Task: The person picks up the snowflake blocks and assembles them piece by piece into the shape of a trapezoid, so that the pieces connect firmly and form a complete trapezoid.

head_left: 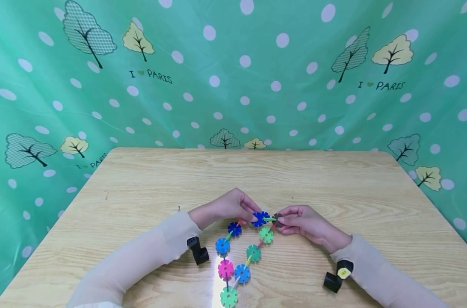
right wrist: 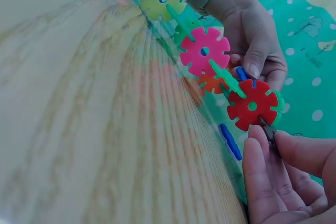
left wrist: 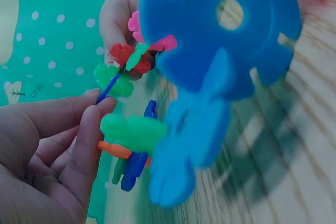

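A chain of notched plastic discs, joined edge to edge at angles, bends into a narrow loop over the table. My left hand (head_left: 233, 208) pinches a blue disc (left wrist: 107, 88) between thumb and fingertips. Close to its right, my right hand (head_left: 308, 224) grips a dark disc (right wrist: 268, 132) by its edge. That dark disc fits against a red disc (right wrist: 252, 106) in the right wrist view. Light green (head_left: 266, 235), teal (head_left: 253, 253) and pink (head_left: 226, 268) discs run down toward the front. A dark blue disc (head_left: 234, 229) sits just below my left fingers.
The wooden table (head_left: 160, 175) reaches back to a green dotted curtain (head_left: 233, 102). A black camera (head_left: 198, 251) hangs at the left wrist, another black camera (head_left: 335, 278) at the right. The lowest light green disc (head_left: 229, 296) lies near the front, beside a bright reflection.
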Available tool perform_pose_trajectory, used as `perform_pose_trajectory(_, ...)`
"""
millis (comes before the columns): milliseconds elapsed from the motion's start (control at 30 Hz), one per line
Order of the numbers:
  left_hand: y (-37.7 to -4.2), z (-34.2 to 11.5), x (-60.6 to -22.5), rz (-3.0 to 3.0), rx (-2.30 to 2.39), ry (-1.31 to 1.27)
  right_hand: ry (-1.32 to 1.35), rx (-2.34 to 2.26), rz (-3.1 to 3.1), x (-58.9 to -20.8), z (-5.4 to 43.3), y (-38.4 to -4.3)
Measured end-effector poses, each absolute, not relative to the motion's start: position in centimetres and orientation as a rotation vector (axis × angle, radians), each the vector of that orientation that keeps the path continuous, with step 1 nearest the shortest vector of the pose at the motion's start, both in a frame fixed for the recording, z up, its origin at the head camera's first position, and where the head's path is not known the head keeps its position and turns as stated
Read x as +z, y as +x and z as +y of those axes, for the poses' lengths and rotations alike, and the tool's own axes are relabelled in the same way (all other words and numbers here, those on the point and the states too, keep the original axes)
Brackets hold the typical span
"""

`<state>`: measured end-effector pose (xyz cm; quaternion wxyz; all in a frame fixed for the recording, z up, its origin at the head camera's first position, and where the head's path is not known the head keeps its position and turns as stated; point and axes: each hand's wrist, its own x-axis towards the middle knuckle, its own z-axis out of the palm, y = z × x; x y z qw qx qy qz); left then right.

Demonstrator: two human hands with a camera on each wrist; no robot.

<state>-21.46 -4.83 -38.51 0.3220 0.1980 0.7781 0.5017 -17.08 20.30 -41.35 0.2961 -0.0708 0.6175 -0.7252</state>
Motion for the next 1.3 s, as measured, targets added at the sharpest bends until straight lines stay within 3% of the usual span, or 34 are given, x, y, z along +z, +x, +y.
perform_pose_trajectory(500,-21.0,-3.7,-38.4,2.108,1.376,0.369,-0.164,-1.947,1.671,-41.4,20.2,-16.9)
perform_pose_trajectory(1300,-20.7,-3.3,-38.0,2.207,1.341,0.41,-0.186,-1.889,1.666,-41.8,20.4,-17.3)
